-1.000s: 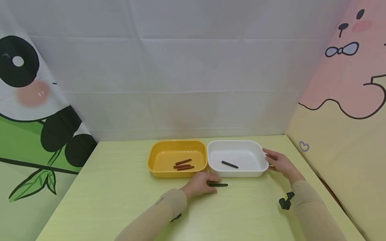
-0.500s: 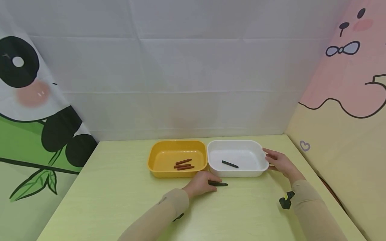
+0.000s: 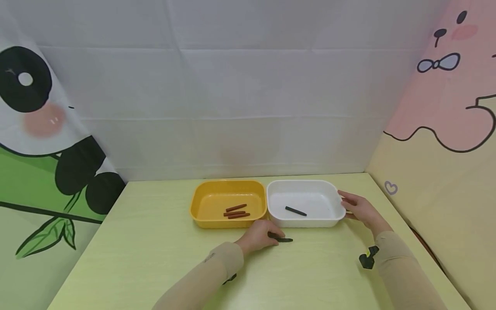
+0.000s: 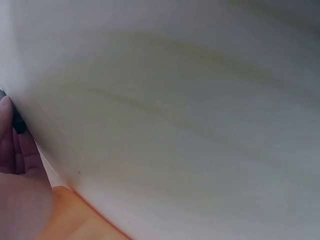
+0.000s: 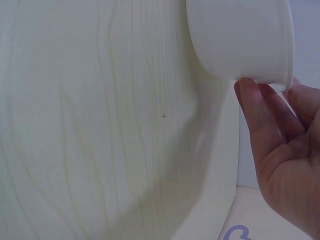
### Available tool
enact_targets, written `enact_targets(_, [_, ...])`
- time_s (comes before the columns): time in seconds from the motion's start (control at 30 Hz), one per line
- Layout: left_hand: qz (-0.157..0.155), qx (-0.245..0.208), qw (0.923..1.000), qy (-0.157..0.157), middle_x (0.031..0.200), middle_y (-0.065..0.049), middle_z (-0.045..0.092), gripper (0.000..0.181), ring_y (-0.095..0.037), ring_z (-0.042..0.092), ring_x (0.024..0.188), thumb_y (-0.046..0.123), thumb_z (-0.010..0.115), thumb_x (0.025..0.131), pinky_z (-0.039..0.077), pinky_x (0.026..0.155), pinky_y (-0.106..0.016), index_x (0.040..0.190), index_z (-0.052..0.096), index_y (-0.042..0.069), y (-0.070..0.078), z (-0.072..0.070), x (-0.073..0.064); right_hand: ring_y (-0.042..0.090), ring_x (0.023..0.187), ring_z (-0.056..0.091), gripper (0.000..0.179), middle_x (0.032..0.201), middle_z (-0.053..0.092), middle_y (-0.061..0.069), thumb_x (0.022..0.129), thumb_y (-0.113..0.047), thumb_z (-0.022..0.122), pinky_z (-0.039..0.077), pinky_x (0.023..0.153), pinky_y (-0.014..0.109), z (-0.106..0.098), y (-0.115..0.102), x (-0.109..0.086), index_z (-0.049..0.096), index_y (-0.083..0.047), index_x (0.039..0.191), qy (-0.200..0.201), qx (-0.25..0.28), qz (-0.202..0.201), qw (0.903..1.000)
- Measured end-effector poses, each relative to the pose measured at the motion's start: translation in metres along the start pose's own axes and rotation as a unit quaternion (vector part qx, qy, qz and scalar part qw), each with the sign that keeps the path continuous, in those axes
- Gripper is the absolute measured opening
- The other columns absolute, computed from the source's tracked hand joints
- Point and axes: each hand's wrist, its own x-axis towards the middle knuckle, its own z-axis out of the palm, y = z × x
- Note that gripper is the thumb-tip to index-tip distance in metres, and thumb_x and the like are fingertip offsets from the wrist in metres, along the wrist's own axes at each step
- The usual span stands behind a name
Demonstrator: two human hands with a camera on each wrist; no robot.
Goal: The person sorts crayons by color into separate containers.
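My left hand [image 3: 258, 236] pinches a dark crayon [image 3: 286, 240] just in front of the trays; its tip sticks out to the right, while the fingers cover the other end. In the left wrist view that crayon [image 4: 19, 124] shows between thumb and fingers at the left edge. A white tray [image 3: 302, 224] holds one dark crayon [image 3: 296, 211]. My right hand [image 3: 360, 209] touches the outside of its right end; the right wrist view has extended fingers [image 5: 255, 105] against the wall and the thumb by the rim.
A yellow tray [image 3: 205, 221] stands directly left of the white one, with several reddish-brown crayons [image 3: 236, 213] in it. Both are on a pale wood-grain table [image 3: 155, 241]. A white backdrop [image 3: 248, 86] rises behind, and printed cartoon panels flank the table.
The left hand has closed its fingers onto the crayon, whose visible tip has dipped slightly toward me. My right hand and both trays keep their places.
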Motion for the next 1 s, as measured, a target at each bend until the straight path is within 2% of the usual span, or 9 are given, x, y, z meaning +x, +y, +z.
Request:
enact_targets(0.2, [0.017,0.017,0.9996,-0.017,0.089,0.012,0.070,0.017,0.000,0.057,0.082,0.005,0.081,0.081,0.050,0.078,-0.016,0.095,0.082,0.015,-0.003,-0.001,0.001,0.041,0.120,0.054,0.054,0.147,0.032,0.039,0.106,-0.011,0.045,0.057,0.087,0.033,0.001,-0.001,0.001,0.024,0.003,0.154,0.002,-0.004,0.008,1.0000])
enact_targets(0.63, [0.046,0.031,0.9979,-0.035,0.090,0.013,0.071,0.017,0.002,0.056,0.081,0.007,0.081,0.082,0.048,0.076,-0.014,0.097,0.081,0.015,-0.004,-0.003,0.002,0.041,0.120,0.054,0.054,0.146,0.032,0.040,0.106,-0.010,0.045,0.058,0.086,0.033,0.004,-0.001,0.003,0.023,0.005,0.153,0.006,0.001,0.004,1.0000])
enact_targets(0.8, [0.048,0.025,0.9980,-0.032,0.091,0.014,0.070,0.019,0.002,0.054,0.079,0.008,0.080,0.083,0.047,0.073,-0.013,0.100,0.081,0.017,-0.003,-0.003,0.004,0.043,0.123,0.052,0.053,0.147,0.031,0.040,0.106,-0.009,0.044,0.057,0.087,0.033,0.007,-0.003,0.004,0.023,0.005,0.153,0.007,0.008,0.006,0.9999])
enact_targets(1.0, [0.043,-0.010,0.9988,-0.019,0.085,0.015,0.064,0.020,-0.001,0.050,0.076,0.006,0.079,0.084,0.046,0.069,-0.015,0.100,0.081,0.018,0.005,-0.003,0.005,0.042,0.124,0.051,0.053,0.147,0.031,0.039,0.106,-0.008,0.044,0.057,0.088,0.033,0.008,-0.003,0.005,0.023,0.005,0.153,0.010,0.008,0.009,0.9999])
